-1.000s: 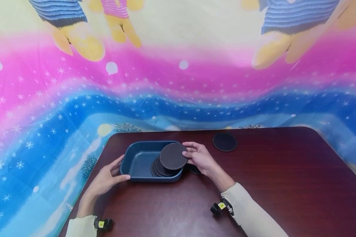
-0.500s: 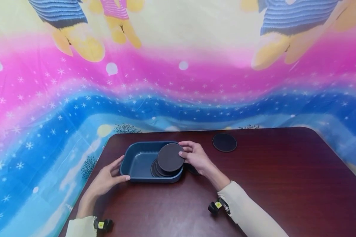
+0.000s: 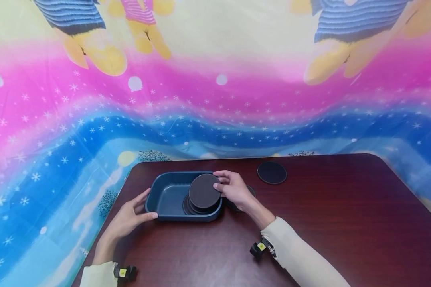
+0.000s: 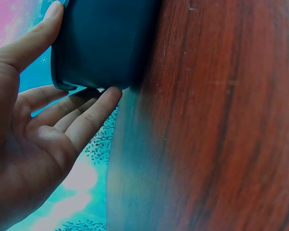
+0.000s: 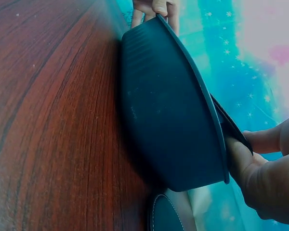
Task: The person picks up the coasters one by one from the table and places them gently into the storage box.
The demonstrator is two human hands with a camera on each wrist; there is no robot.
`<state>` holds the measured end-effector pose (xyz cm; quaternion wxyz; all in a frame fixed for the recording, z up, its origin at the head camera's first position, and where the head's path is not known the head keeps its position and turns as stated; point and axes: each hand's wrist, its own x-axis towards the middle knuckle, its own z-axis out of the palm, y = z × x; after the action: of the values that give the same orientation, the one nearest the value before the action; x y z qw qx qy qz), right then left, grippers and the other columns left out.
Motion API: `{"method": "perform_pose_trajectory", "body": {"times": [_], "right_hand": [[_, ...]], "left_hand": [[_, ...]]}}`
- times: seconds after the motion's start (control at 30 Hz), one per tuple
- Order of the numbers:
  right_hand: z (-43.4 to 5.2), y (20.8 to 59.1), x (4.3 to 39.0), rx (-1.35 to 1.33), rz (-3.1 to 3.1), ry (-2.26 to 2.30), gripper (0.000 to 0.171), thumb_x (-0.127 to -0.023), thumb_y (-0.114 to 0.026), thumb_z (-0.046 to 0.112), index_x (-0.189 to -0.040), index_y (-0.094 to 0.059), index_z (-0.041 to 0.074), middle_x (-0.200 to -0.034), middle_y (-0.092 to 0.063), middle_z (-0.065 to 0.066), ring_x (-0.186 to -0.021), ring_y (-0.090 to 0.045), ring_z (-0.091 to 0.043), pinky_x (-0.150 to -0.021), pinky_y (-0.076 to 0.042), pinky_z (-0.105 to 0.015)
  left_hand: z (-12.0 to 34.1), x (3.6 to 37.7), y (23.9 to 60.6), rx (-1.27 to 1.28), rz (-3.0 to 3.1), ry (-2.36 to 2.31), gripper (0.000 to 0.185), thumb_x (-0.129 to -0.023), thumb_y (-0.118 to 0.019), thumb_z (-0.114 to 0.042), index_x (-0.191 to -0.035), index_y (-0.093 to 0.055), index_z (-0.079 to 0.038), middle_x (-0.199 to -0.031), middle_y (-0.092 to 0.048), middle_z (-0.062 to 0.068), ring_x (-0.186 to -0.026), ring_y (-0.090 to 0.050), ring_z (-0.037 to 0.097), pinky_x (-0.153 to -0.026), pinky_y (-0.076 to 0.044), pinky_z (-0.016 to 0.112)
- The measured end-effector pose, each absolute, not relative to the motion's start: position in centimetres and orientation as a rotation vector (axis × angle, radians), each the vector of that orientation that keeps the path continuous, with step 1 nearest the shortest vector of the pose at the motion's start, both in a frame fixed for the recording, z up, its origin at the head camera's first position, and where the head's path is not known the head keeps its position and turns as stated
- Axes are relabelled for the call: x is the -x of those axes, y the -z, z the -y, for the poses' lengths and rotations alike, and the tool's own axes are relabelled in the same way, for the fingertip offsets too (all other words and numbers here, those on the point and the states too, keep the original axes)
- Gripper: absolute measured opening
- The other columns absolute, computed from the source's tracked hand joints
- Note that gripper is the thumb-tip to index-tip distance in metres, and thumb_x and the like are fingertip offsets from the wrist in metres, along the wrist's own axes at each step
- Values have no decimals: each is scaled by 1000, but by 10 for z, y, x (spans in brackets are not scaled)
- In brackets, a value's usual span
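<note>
Over the right end of a blue box (image 3: 167,201), pinching with the right hand (image 3: 235,191): holding a dark round coaster (image 3: 204,191), thumb on top, fingers tucked under. Tilted, too, in the right wrist view, with fingertips poking in past the rim. Right beneath, inside the box, just peeping out: a fanned pile of coasters (image 3: 187,205), too overlapped to count. Touching that pile or clear of it? Impossible to tell. Across at the left end, steadying, seemingly, with the left hand (image 3: 129,217): thumb at the near corner, fingers spread nearly straight against the outer wall.

Into the stacking step, by the look of it, and at the delicate bit: lined up, not yet let go. Next, probably calling for a gentle lowering, a levelling of that tilt, then slipping the fingers free without nudging the pile askew.

Further out, just beside the box on the bench (image 3: 344,223): a side coaster (image 5: 166,215), half hidden. Beyond, near the back edge, lying flat and well apart: a far coaster (image 3: 271,172).
</note>
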<state>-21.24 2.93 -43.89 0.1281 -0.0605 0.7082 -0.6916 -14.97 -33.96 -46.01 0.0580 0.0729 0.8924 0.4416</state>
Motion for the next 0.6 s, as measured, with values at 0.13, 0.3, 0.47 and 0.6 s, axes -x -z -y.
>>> {"method": "perform_pose_trajectory", "body": {"times": [0.13,0.3,0.47,0.6], "right_hand": [[-26,439,212,188,-2125,1978,42,-102,-67,-2,-143,-66,5,-127,-75,-21,-95,-76,-18,-80,-66,-34],[-24,440,213,206,-2190,1934,42,-102,-69,0,-143,-67,8,-130,-75,-20,-104,-76,-22,-78,-65,-33],[-22,442,215,241,-2249,1866,42,-102,-70,2,-143,-68,10,-133,-73,-18,-113,-78,-27,-83,-66,-35],[-21,443,215,283,-2295,1813,40,-103,-70,3,-142,-69,11,-134,-72,-18,-118,-77,-30,-86,-66,-37]], "left_hand": [[340,150,461,-218,-2704,-1335,94,-96,-83,-25,-171,-28,-10,-162,-50,29,-144,-55,49,-103,-61,49],[340,150,461,-216,-2711,-1322,95,-97,-83,-27,-171,-28,-10,-163,-49,28,-145,-55,49,-104,-61,50],[341,150,461,-219,-2717,-1320,95,-96,-83,-27,-171,-28,-10,-163,-49,28,-145,-54,49,-104,-61,51],[340,149,461,-221,-2718,-1318,95,-96,-83,-26,-171,-28,-9,-163,-49,28,-145,-55,49,-104,-61,49]]}}
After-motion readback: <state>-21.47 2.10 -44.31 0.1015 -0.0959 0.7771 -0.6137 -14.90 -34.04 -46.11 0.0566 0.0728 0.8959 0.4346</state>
